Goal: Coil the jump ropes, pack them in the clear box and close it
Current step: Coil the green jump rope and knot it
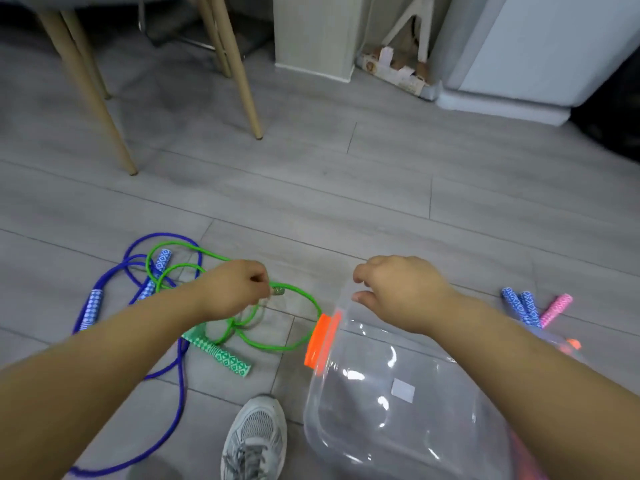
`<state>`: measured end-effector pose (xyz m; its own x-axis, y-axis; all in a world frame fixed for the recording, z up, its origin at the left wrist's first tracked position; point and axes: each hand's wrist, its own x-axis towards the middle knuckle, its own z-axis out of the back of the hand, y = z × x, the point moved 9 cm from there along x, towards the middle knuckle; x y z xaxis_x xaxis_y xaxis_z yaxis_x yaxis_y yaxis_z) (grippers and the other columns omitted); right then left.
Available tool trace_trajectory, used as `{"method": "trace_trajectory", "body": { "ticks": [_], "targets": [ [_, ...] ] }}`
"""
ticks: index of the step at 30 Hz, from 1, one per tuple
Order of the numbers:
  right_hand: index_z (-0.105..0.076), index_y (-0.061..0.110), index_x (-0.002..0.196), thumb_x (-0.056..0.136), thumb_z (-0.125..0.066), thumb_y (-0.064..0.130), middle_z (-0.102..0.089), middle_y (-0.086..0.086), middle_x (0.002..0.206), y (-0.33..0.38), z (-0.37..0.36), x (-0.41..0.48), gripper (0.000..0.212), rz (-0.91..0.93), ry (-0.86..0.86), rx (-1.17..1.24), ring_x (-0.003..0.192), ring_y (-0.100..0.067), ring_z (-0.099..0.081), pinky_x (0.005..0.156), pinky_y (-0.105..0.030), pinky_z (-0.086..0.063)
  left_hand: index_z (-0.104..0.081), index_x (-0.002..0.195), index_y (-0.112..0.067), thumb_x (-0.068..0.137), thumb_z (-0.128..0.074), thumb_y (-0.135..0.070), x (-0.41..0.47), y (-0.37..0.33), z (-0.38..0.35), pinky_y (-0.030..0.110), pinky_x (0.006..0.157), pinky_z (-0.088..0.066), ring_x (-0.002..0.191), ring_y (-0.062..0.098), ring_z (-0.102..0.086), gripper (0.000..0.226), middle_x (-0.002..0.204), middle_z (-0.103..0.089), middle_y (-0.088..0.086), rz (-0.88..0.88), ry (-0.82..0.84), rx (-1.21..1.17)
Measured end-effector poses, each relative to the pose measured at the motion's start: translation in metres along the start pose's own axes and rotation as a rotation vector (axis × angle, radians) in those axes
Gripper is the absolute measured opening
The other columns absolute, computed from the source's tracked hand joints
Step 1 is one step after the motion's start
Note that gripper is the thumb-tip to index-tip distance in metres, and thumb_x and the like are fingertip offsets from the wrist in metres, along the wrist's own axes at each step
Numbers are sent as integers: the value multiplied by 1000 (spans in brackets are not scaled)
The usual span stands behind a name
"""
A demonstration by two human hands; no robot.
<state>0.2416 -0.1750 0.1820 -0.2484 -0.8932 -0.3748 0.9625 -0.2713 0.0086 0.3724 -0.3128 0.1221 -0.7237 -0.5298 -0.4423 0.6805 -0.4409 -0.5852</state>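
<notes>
Coiling the green rope (pixel 304 294) looks like the step in hand. The left hand (pixel 235 289) has its fingers curled and pinching it near the middle of the loops. There's a small blurry bit right at the fingertips, maybe a handle end, can't say for sure. The rest sprawls on the floor (pixel 381 202) in loose rings, with the green handle (pixel 225 353) lying near the person. Part of it crosses over the blue rope (pixel 179 382).

The right hand (pixel 405 292) has its fingers wrapped on the far rim of the box (pixel 381 403), which is tipped up, with its orange latch (pixel 320 341) just beside the green loops. Blue and pink handles (pixel 521 306) lie past the right arm.

My take on doing it well:
- Lift green clear of blue before winding, or both will drag along together.
- Start from one handle and make even loops into the hand, about as wide as the box opening.
- Don't let the loops twist, because this cord looks springy and will pop open.
- Keep the box steady and the latch out of the rope's way so nothing snags.
</notes>
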Motion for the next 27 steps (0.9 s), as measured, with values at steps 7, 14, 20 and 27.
{"method": "trace_trajectory", "body": {
  "ticks": [7, 14, 20, 27],
  "targets": [
    [-38, 27, 136, 92, -49, 42, -49, 1, 130, 20, 35, -58, 47, -33, -100, 134, 119, -23, -48, 92, -36, -45, -61, 64, -15, 63, -54, -20, -83, -68, 51, 17, 39, -23, 41, 8, -32, 8, 45, -46, -6, -126, -41, -482],
    [-37, 32, 138, 86, -61, 42, -44, -3, 129, 57, 45, -78, 59, 28, -194, 483, 121, -22, -42, 101, -38, -38, -54, 68, -5, 59, -47, -10, -142, -116, 73, 18, 40, -25, 39, 7, -33, 12, 48, -45, 3, -259, -71, -775],
    [-56, 15, 102, 96, -47, 23, -62, -2, 96, 63, 60, -87, 13, -9, -303, 718, 92, -22, -55, 77, -29, -40, -49, 72, -9, 84, -38, 3, -162, -113, 84, 20, 42, -24, 40, 9, -34, 20, 55, -43, 7, -249, -187, -794],
    [-57, 19, 93, 96, -46, 21, -63, 2, 78, 51, 113, -122, 12, 41, -602, 831, 71, -8, -55, 67, -21, -42, -60, 88, -9, 57, -35, -14, -178, -104, 74, 19, 45, -38, 43, 12, -44, 40, 52, -49, 3, -280, -110, -575]
  ]
}}
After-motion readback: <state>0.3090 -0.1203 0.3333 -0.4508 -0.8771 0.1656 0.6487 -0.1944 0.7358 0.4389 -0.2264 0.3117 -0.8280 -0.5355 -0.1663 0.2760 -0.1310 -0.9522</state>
